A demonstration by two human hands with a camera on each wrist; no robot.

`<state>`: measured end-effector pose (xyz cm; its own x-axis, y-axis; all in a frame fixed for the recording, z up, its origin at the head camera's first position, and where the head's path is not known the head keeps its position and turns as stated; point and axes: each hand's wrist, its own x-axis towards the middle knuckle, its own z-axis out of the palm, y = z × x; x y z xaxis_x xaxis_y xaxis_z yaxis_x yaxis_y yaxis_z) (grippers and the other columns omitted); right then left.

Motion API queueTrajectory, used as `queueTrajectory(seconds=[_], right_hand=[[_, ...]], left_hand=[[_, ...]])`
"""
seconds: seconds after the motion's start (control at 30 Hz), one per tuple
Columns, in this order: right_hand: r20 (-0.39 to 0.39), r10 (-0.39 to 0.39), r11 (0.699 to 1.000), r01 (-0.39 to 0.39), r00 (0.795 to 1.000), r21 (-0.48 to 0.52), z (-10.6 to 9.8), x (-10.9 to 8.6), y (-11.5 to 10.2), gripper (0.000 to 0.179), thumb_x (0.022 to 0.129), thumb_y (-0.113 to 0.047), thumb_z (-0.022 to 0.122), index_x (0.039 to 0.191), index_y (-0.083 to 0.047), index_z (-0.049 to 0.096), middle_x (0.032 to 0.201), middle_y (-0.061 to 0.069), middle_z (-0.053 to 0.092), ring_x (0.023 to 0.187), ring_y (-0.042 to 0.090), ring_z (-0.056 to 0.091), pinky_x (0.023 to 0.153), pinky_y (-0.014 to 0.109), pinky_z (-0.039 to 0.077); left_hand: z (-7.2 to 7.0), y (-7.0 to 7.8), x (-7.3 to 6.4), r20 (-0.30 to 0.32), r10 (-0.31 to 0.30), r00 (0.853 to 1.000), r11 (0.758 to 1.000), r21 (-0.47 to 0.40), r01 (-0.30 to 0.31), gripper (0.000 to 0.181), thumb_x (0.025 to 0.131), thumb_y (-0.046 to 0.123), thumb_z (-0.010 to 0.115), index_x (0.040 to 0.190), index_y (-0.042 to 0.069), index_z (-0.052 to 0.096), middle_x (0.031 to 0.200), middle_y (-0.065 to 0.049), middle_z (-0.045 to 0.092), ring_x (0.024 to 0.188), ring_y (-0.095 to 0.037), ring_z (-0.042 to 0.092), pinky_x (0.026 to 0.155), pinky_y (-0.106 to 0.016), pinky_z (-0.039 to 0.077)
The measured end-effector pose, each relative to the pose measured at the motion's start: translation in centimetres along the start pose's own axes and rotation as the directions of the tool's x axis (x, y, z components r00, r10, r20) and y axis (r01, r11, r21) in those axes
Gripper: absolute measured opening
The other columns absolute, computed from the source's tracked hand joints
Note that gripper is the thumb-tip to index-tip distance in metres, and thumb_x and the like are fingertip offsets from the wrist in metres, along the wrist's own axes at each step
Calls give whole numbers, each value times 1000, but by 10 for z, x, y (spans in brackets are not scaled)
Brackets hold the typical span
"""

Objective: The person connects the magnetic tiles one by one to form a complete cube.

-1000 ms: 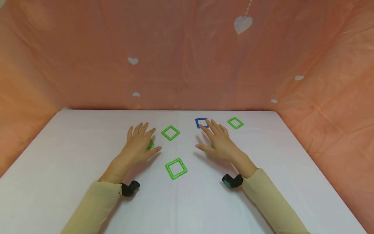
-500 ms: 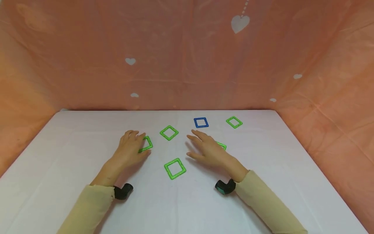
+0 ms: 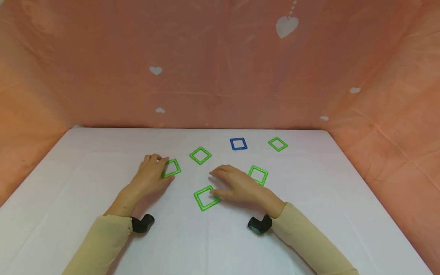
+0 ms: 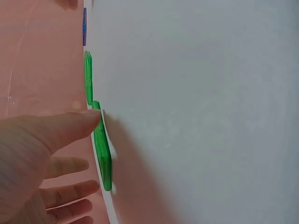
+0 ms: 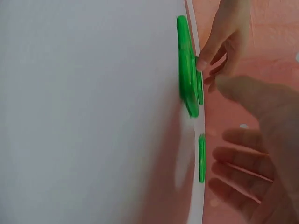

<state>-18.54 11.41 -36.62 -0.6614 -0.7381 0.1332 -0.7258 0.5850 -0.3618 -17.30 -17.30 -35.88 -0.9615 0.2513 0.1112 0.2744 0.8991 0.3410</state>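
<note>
In the head view my left hand [image 3: 149, 173] is at a green square magnetic tile frame [image 3: 177, 166] on the left, covering part of it. Thumb and index tip lie by two of its edges; the left wrist view shows the thumb over that tile [image 4: 103, 149], the fingers fairly straight. A firm hold cannot be made out. My right hand [image 3: 238, 185] hovers palm down, holding nothing, its thumb over the edge of the near green square tile [image 3: 200, 203]. Beside its back lies another green square tile [image 3: 264, 177], partly covered.
Farther back on the white table [image 3: 103, 152] lie a green square tile [image 3: 194, 151], a blue square tile [image 3: 238, 148] and another green square tile [image 3: 282, 148]. An orange cloth [image 3: 220, 76] with pale hearts hangs behind the table and along both sides.
My right hand has moved left and nearer, from beside the blue tile to the near green tile, uncovering much of the tile beneath it. My left hand has drawn back slightly to the left tile.
</note>
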Motion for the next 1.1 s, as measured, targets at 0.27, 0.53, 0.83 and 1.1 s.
queueTrajectory(seconds=[0.27,0.53,0.83,1.1], right_hand=[[93,-100,994,96,991,47,2,3,-6,58,82,-43,73,129,-12,60,132,-1,55,126,13,47,108,30,38],[142,-164,986,158,976,52,4,8,-10,64,79,-45,75,131,-11,57,132,0,54,126,14,47,108,30,37],[183,-193,981,188,964,47,7,14,-9,54,83,-35,74,128,-9,61,125,1,56,119,15,50,105,28,39],[180,-181,983,176,967,44,8,16,-9,54,81,-35,76,126,-9,63,114,1,57,104,12,50,93,22,43]], left_hand=[[4,-1,3,6,26,1000,998,-58,-26,53,87,16,69,125,-17,50,113,-29,49,104,-40,46,89,-53,42],[8,-8,2,-17,25,1000,995,-96,-26,48,86,12,70,121,-17,54,110,-30,50,101,-40,47,83,-48,44],[6,-11,2,-40,28,999,988,-152,-34,47,84,11,72,119,-16,56,108,-30,51,98,-40,47,78,-45,42],[5,-8,3,5,17,1000,982,-190,-16,47,84,14,73,119,-14,56,109,-27,50,97,-35,47,79,-43,43]])
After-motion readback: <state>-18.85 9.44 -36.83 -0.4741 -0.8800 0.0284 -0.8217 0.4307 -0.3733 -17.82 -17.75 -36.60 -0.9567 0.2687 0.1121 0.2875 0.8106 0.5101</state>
